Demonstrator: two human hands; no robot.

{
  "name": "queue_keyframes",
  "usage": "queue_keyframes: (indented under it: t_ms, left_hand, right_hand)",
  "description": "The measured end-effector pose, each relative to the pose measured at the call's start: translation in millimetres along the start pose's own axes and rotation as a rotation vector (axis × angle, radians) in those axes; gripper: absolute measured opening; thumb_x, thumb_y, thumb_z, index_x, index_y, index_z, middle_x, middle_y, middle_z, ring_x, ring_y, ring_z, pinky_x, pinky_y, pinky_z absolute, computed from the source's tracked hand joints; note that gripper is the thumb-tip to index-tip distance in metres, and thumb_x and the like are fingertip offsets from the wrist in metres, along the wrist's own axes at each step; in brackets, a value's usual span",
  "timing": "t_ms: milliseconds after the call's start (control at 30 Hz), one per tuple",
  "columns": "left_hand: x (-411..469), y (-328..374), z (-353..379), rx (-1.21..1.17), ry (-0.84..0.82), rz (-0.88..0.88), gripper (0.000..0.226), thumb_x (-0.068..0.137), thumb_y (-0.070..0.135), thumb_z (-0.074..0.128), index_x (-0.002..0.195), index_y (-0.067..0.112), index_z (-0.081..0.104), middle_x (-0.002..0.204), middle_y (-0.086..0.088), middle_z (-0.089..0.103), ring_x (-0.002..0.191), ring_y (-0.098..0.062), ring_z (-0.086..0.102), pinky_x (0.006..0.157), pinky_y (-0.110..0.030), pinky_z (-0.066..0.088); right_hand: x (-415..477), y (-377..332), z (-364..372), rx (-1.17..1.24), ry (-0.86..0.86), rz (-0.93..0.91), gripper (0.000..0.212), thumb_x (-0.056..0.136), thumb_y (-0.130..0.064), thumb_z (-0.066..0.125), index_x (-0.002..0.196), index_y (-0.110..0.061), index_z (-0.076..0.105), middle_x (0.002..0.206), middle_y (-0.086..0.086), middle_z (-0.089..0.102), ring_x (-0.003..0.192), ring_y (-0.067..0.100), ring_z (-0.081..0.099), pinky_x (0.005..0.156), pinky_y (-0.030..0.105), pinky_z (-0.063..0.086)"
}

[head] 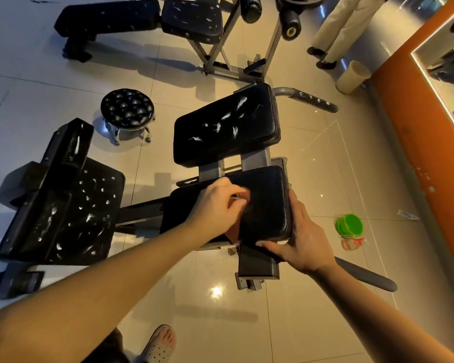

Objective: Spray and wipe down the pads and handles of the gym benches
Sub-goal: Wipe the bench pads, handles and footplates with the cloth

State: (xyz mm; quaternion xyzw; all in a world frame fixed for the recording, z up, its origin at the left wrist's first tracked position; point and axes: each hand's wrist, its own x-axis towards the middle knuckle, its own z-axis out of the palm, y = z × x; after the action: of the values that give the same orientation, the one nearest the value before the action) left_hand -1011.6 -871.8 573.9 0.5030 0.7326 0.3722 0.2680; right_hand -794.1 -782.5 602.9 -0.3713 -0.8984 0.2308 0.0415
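Centrally, the near bench pad (262, 205) sits black and mostly clean, while the upper pad (226, 124) at twelve o'clock from it is streaked with white foam. At nine o'clock a foam-spotted bench (63, 205) lies on the tiled floor (312, 297). The left hand (215, 205) presses a brownish cloth (233, 233) onto the near pad, fingers curled closed around it. The right hand (299, 242) grips the pad's four o'clock corner, fingers spread around its edge. A green lid (349, 225) rests at three o'clock.
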Motion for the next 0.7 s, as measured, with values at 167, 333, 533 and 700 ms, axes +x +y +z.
queue_keyframes:
  t_ms: [167, 333, 533, 700]
  left_hand:
    - [25, -75, -34, 0.151, 0.027, -0.353, 0.010, 0.094, 0.021, 0.069, 0.100, 0.021, 0.076, 0.099, -0.002, 0.071, 0.099, -0.025, 0.066, 0.085, -0.034, 0.050]
    - [35, 21, -1, -0.074, 0.016, -0.088, 0.024, 0.096, 0.026, 0.068, 0.120, 0.023, 0.072, 0.114, 0.004, 0.063, 0.108, -0.013, 0.057, 0.092, -0.027, 0.045]
    - [23, -12, -2, 0.099, 0.067, -0.059, 0.021, 0.099, 0.021, 0.064, 0.117, 0.021, 0.073, 0.107, 0.007, 0.054, 0.104, -0.013, 0.054, 0.090, -0.024, 0.040]
    - [35, -38, -17, 0.146, 0.087, -0.263, 0.015, 0.094, 0.021, 0.068, 0.105, 0.021, 0.078, 0.106, -0.003, 0.067, 0.102, -0.025, 0.063, 0.086, -0.032, 0.046]
  right_hand:
    - [-1, 4, 0, -0.015, 0.005, -0.002, 0.124, 0.071, -0.086, 0.064, 0.162, -0.036, -0.004, 0.156, -0.005, 0.039, 0.109, 0.018, 0.066, 0.085, 0.035, 0.061]
    - [0, 1, -1, -0.003, 0.008, -0.013, 0.123, 0.071, -0.083, 0.067, 0.162, -0.035, -0.001, 0.153, -0.005, 0.043, 0.109, 0.011, 0.063, 0.082, 0.027, 0.058]
    - [-1, 2, -1, 0.004, -0.002, 0.004, 0.124, 0.071, -0.082, 0.070, 0.161, -0.038, -0.003, 0.153, -0.007, 0.042, 0.107, 0.016, 0.066, 0.082, 0.037, 0.062]
    - [-1, 0, -3, 0.002, 0.002, -0.004, 0.124, 0.071, -0.080, 0.072, 0.161, -0.038, -0.002, 0.158, -0.008, 0.035, 0.108, 0.014, 0.065, 0.083, 0.032, 0.060]
